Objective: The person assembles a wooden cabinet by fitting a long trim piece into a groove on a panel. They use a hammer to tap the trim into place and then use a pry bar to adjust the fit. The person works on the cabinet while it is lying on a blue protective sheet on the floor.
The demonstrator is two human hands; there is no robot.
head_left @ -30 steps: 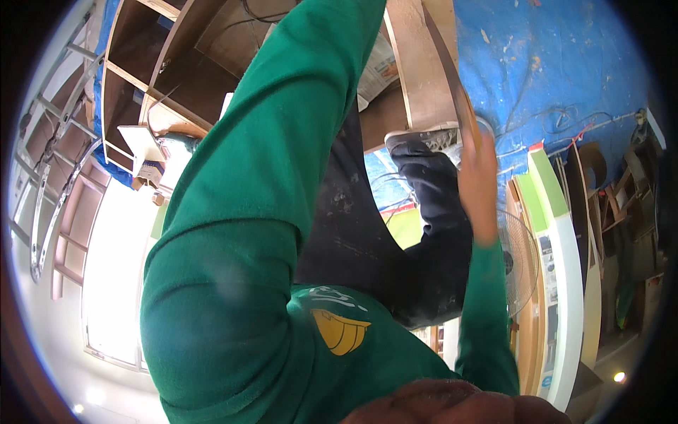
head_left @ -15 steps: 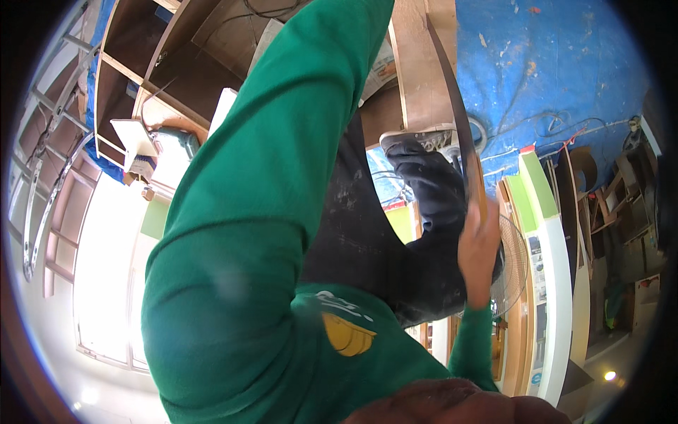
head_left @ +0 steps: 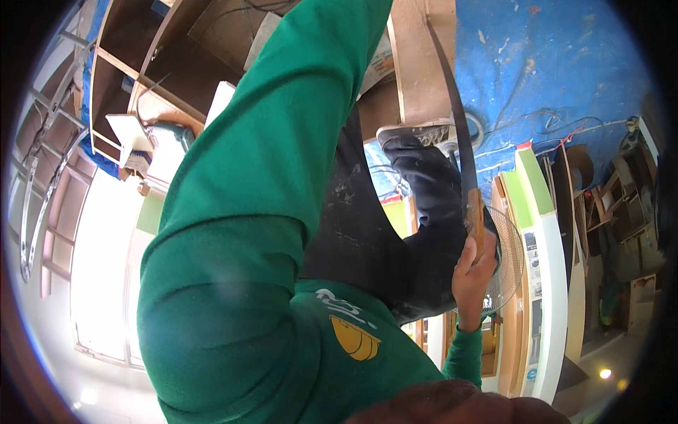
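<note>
My right hand (head_left: 473,283) is wrapped round the wooden handle of a handsaw (head_left: 459,124), to the right of my bent leg. The saw's long dark blade runs away from me and narrows toward the top, where it lies against the edge of a brown wooden board (head_left: 424,78). One shoe (head_left: 413,134) of mine rests at the near end of that board. My left arm, in a green sleeve (head_left: 282,134), reaches out past the top edge, so my left hand is out of the picture.
Blue sheeting (head_left: 544,71) with paint spots and loose cables covers the floor at the far right. A fan's wire guard (head_left: 510,261) stands right beside my right hand. Open wooden shelving (head_left: 131,35) is at the far left, near a metal ladder (head_left: 35,177). Boards (head_left: 558,283) lean at the right.
My right hand has drawn the saw back toward my body, and more of its wooden handle shows. The left arm has hardly moved.
</note>
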